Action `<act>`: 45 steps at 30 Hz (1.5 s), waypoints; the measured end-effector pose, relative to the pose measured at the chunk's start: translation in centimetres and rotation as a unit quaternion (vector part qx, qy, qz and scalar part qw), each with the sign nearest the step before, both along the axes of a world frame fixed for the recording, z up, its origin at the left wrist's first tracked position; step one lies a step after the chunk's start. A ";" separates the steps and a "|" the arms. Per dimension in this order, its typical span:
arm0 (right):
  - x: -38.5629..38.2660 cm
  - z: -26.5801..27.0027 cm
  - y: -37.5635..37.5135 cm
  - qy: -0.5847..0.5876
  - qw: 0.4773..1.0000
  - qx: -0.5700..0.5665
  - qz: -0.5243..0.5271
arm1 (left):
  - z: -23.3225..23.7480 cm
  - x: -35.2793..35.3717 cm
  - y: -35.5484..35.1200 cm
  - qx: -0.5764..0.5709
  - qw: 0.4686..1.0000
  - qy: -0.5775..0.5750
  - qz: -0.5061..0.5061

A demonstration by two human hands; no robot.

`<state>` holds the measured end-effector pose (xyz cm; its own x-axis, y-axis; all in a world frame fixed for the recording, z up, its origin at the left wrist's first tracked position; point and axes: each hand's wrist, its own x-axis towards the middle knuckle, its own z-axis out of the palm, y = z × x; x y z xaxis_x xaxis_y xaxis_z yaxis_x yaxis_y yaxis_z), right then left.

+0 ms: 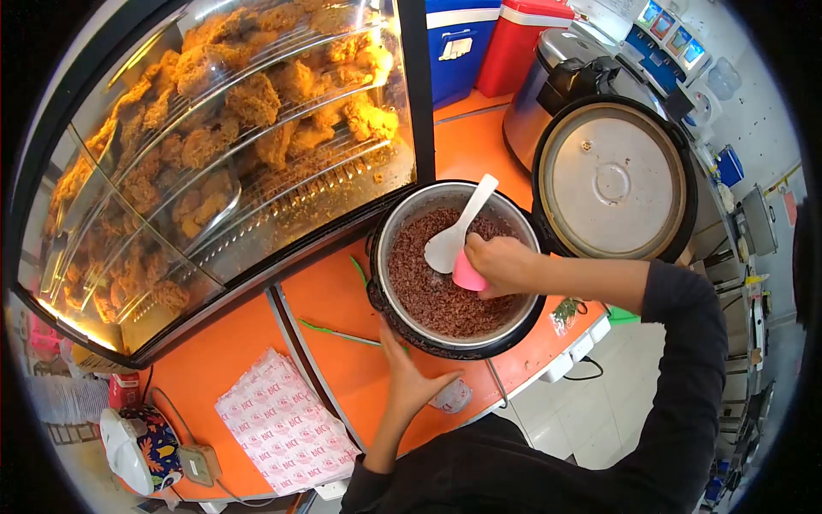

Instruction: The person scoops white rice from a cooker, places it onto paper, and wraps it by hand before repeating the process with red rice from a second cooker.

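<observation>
Reddish-brown rice [432,295] fills much of the round pot of a black rice cooker [373,287]. My right hand [503,264] is over the rice, its fingers wrapped round a small pink cup [468,272] that is partly hidden by them. Beside that cup, a white rice paddle [462,227] lies with its blade on the rice and its handle leaning toward the far rim. My left hand [409,381] is open, fingers and thumb spread, with the fingertips right at the cooker's near left side. Close to its thumb stands a small clear plastic cup [452,397].
A lit glass display case [214,163] of fried chicken borders the cooker's left. The cooker's lid [612,176] stands raised at right. Printed paper sheets [287,424] lie on the orange counter [193,368]. Blue [462,51] and red [518,43] coolers sit behind.
</observation>
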<state>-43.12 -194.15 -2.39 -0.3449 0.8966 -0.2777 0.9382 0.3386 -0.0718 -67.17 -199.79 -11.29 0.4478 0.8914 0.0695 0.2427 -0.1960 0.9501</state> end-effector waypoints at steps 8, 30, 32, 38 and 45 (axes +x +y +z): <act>1.3 -1.2 2.5 0.128 0.987 -0.098 -0.028 | -1.1 2.2 0.6 -0.021 0.991 -0.113 0.069; -2.8 -1.0 2.1 0.266 0.938 -0.222 0.007 | -1.8 2.1 0.5 0.050 0.991 -0.104 0.060; -2.9 -0.6 1.8 0.273 0.939 -0.207 0.011 | -1.4 1.8 0.7 0.056 0.992 -0.096 0.055; -1.7 0.0 1.7 0.301 0.916 -0.257 -0.070 | -2.0 1.2 0.5 0.003 0.994 -0.104 0.031; -3.0 -0.1 4.7 0.269 0.935 -0.077 -0.218 | 1.4 -1.1 3.3 0.009 0.993 -0.114 0.007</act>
<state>-46.11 -189.47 -2.51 -0.0834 0.9486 -0.3054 0.7985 -0.1198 -0.5900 -68.25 -196.47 -9.90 0.4055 0.8954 0.1841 0.0242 -0.2119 0.9770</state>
